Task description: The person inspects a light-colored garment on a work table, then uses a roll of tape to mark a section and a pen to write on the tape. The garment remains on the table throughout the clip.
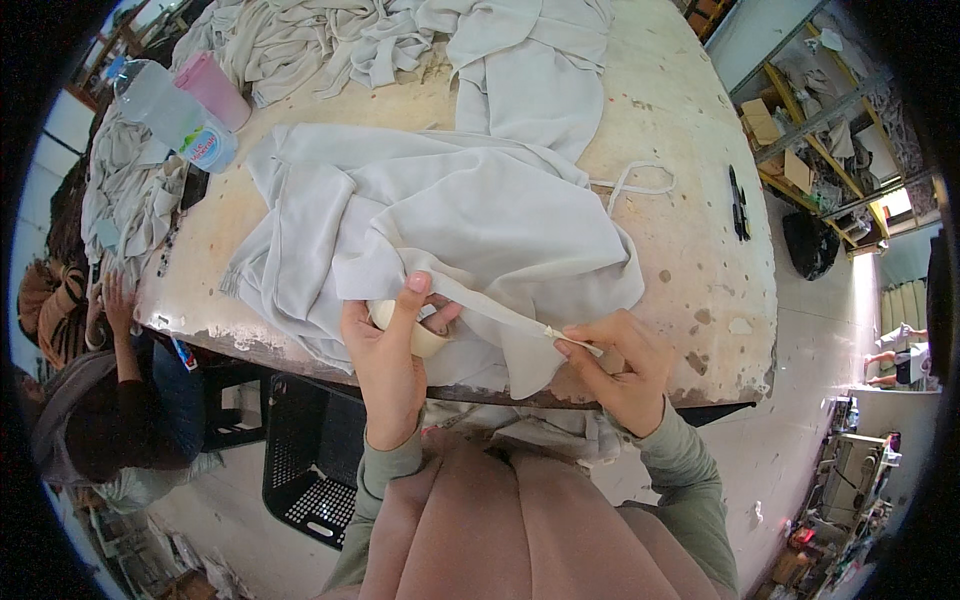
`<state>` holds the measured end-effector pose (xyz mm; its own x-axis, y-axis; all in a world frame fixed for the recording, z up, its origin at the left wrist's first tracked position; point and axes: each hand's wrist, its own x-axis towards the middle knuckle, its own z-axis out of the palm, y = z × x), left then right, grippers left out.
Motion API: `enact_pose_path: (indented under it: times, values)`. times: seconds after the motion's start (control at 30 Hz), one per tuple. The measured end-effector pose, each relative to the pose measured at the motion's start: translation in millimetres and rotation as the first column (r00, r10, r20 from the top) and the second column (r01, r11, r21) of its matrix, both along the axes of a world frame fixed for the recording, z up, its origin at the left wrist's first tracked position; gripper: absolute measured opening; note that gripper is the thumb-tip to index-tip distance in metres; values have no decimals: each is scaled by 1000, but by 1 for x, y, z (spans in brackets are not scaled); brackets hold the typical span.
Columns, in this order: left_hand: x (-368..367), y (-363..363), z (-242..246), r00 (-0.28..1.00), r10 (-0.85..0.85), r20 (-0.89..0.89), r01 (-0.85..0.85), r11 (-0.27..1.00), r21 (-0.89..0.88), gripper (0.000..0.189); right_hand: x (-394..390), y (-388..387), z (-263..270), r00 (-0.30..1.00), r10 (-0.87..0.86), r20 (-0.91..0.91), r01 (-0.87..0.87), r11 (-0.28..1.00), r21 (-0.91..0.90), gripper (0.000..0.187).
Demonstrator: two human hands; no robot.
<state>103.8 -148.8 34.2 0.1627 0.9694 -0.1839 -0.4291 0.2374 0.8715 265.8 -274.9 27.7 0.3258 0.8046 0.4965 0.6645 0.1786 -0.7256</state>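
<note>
A light grey fabric garment (480, 202) lies bunched on the worktable before me. At its near edge my left hand (397, 337) pinches the fabric under the thumb, and a roll of cream tape (426, 341) is hooked around its fingers. A narrow folded strip of the garment (487, 306) runs from there to the right. The strip's tapered end is pinched between the thumb and forefinger of my right hand (619, 360). A thin cord loop (645, 184) lies at the garment's far right side.
More grey fabric covers the table's far side (667, 97). A plastic water bottle (172, 112) and a pink tumbler (214, 90) stand far left; black pens (738, 204) lie right. A black crate (311, 457) is below the near edge. A co-worker (120, 420) sits left, one hand on the table.
</note>
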Motion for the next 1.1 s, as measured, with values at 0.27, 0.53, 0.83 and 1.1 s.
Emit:
enact_pose_path:
  times: [0.27, 0.53, 0.83, 1.1]
  values:
    - [-3, -4, -2, 994, -74, -75, 77, 996, 35, 45, 2, 5, 17, 995, 102, -22, -104, 974, -203, 16]
    - [-3, -6, 1, 995, -100, -2, 100, 995, -6, 36, -17, 40, -7, 833, 166, -528, -319, 923, -214, 23]
    - [-9, -10, 1, 992, -122, 23, 123, 992, -7, 36, -28, 46, -4, 857, 169, -487, -293, 937, -190, 16]
    - [-7, -10, -1, 990, -119, -78, 121, 993, 11, 37, -29, 41, 0, 853, 152, -499, -286, 937, -202, 16]
